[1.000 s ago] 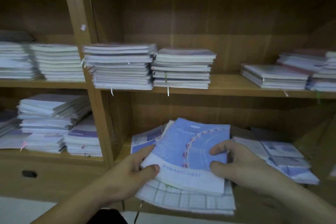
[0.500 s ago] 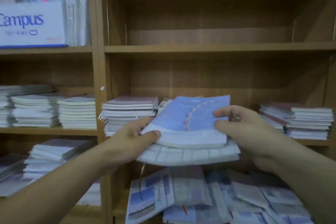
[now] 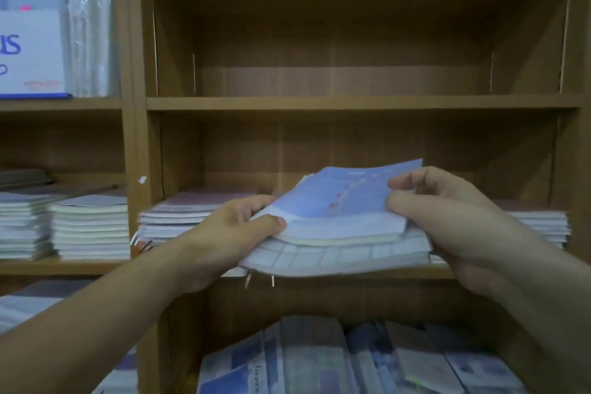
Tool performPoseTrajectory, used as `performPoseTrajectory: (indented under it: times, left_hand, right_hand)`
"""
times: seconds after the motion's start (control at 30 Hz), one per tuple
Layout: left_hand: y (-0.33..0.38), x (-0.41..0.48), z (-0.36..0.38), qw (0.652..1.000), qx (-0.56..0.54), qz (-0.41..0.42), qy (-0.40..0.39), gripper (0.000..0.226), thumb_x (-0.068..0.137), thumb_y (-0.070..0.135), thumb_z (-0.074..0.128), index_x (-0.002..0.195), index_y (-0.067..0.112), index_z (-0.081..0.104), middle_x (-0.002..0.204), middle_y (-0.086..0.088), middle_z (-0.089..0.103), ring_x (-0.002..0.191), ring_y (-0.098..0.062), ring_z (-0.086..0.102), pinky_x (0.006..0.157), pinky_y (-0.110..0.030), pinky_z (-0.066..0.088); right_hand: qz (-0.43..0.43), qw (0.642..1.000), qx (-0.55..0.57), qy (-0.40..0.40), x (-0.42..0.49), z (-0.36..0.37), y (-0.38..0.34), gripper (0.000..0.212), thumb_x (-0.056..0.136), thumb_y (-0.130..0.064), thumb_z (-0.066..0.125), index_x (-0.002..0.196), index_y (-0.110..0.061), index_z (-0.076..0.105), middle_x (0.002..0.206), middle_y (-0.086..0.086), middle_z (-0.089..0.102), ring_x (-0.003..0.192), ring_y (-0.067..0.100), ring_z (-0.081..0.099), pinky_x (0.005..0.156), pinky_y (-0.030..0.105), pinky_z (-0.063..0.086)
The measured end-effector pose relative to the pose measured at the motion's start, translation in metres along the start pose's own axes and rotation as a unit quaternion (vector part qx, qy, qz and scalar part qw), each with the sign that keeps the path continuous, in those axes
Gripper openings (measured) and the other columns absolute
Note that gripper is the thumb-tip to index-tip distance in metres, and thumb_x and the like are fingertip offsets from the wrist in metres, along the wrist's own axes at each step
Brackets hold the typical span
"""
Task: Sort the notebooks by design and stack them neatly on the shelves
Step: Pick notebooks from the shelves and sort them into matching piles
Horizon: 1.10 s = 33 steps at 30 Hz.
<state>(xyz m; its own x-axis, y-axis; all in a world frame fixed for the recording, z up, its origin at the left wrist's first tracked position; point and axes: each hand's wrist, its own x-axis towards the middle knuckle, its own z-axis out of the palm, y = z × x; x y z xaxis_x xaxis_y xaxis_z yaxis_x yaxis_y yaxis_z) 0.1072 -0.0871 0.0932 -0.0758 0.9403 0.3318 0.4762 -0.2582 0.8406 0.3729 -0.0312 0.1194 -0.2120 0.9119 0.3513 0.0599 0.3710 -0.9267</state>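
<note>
I hold a small pile of notebooks (image 3: 335, 221) in front of the middle shelf (image 3: 367, 272); the top one has a blue cover with a curved line, the lower one a pale grid pattern. My left hand (image 3: 230, 233) grips the pile's left edge, thumb on top. My right hand (image 3: 447, 217) grips its right edge, fingers over the blue cover. Behind the pile, a stack of purple-topped notebooks (image 3: 188, 214) sits on the middle shelf at the left and another stack (image 3: 543, 224) at the right.
The upper shelf (image 3: 361, 102) of this bay holds nothing. Loose blue notebooks (image 3: 351, 358) lie spread on the lowest shelf. The left bay has white notebook stacks (image 3: 89, 227) and a plastic-wrapped Campus pack (image 3: 35, 51) above. A wooden upright (image 3: 134, 137) divides the bays.
Both hands have lifted the pile from the lowest shelf up to the middle shelf's level. My view has tilted upward, bringing the bare upper shelf into sight.
</note>
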Motion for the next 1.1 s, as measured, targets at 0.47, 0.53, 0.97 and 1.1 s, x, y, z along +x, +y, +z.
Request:
performPoseTrajectory:
  times: [0.47, 0.53, 0.97, 1.1]
  left_hand:
    - [-0.009, 0.107, -0.036, 0.979, 0.037, -0.043, 0.197, 0.029, 0.088, 0.030, 0.073, 0.111, 0.011, 0.070, 0.105, -0.009, 0.072, 0.092, -0.025, 0.069, 0.086, -0.042, 0.057]
    - [-0.017, 0.125, -0.043, 0.971, 0.043, -0.054, 0.230, 0.030, 0.086, 0.034, 0.076, 0.105, 0.012, 0.067, 0.107, -0.008, 0.068, 0.094, -0.024, 0.066, 0.082, -0.037, 0.054]
    - [-0.050, 0.124, -0.033, 0.863, 0.500, 0.055, 0.042, 0.087, 0.080, 0.088, 0.045, 0.145, 0.031, 0.053, 0.147, 0.007, 0.054, 0.134, -0.016, 0.047, 0.104, -0.038, 0.047]
    - [-0.061, 0.123, -0.035, 0.840, 0.535, 0.057, 0.072, 0.074, 0.083, 0.081, 0.051, 0.141, 0.036, 0.056, 0.146, 0.013, 0.054, 0.131, -0.013, 0.050, 0.100, -0.038, 0.049]
  right_hand:
    - [0.038, 0.995, 0.094, -0.012, 0.140, 0.062, 0.015, 0.031, 0.081, 0.002, 0.066, 0.101, -0.020, 0.075, 0.109, 0.012, 0.070, 0.096, 0.028, 0.068, 0.071, 0.032, 0.053]
    - [0.029, 0.994, 0.109, -0.007, 0.155, 0.070, 0.023, 0.031, 0.084, 0.002, 0.067, 0.106, -0.019, 0.073, 0.110, 0.011, 0.069, 0.094, 0.026, 0.069, 0.067, 0.031, 0.055]
    - [-0.039, 0.955, -0.268, -0.122, 0.161, 0.067, 0.078, 0.095, 0.064, -0.067, 0.083, 0.143, -0.022, 0.054, 0.149, -0.004, 0.049, 0.136, 0.017, 0.046, 0.113, 0.035, 0.040]
    - [-0.052, 0.960, -0.264, -0.076, 0.161, 0.075, 0.086, 0.087, 0.067, -0.059, 0.086, 0.140, -0.023, 0.058, 0.147, -0.003, 0.052, 0.133, 0.018, 0.049, 0.109, 0.035, 0.041]
